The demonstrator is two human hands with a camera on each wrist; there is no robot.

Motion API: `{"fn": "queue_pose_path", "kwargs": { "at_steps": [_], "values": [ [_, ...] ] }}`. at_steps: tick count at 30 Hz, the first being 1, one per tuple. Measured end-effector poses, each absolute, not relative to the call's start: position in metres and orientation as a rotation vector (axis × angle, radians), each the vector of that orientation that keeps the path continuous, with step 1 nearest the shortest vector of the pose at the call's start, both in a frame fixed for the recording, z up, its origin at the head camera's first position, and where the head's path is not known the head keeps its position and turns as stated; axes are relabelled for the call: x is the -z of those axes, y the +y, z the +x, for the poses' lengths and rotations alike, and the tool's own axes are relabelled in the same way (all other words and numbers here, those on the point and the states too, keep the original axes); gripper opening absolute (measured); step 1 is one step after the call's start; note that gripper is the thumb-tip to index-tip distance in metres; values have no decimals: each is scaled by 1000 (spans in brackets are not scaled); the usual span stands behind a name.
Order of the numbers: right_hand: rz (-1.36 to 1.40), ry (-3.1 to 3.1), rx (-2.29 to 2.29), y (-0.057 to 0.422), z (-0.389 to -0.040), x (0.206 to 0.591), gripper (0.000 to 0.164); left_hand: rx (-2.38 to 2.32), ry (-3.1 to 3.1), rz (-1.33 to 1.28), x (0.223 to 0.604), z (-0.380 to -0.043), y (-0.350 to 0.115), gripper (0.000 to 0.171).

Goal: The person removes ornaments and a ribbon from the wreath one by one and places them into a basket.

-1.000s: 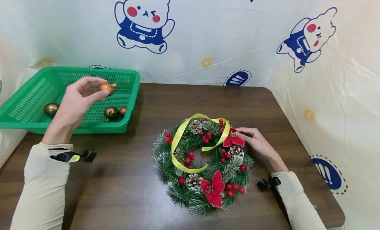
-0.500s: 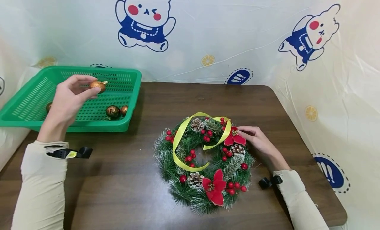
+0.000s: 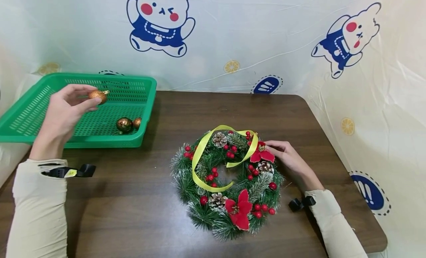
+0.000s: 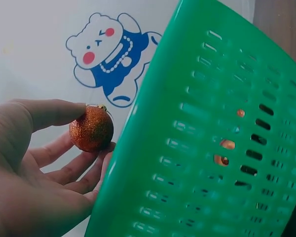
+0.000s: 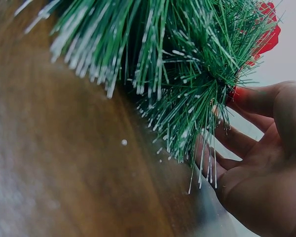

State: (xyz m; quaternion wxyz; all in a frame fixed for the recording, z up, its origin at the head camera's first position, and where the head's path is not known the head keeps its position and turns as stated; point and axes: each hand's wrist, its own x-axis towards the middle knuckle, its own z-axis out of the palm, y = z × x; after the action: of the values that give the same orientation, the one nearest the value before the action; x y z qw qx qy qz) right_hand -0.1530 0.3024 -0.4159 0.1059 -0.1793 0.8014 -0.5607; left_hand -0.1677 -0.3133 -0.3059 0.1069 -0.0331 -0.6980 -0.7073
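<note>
Farther left than a second ago, the left hand pinches a copper bauble between thumb and fingers above the green basket. Only the right wrist view shows how the right hand holds the wreath, fingers bent behind its needles. A yellow ribbon crosses the wreath. Seen from the left wrist, the slotted wall mostly hides the baubles inside.

Table: brown, wood-grained, far right corner rounded. Pale sheet behind and at both sides, creased at right; printed bears, orange slices, blue badges. Light: soft glare on near tabletop.
</note>
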Motion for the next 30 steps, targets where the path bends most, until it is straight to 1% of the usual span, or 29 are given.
{"fn": "queue_pose_path", "kwargs": {
  "at_steps": [4,14,25,30],
  "values": [
    [-527,2375,1641,302,-153,416,31,2070,-2079,-69,309,-168,-319,40],
    [-510,2362,1640,303,-152,415,33,1867,-2258,27,312,-172,-325,40],
    [-529,2382,1624,303,-155,416,31,2026,-2160,8,313,-170,-322,38],
    [-534,2400,1621,302,-154,416,31,1992,-2178,-11,312,-170,-318,37]
  ]
}}
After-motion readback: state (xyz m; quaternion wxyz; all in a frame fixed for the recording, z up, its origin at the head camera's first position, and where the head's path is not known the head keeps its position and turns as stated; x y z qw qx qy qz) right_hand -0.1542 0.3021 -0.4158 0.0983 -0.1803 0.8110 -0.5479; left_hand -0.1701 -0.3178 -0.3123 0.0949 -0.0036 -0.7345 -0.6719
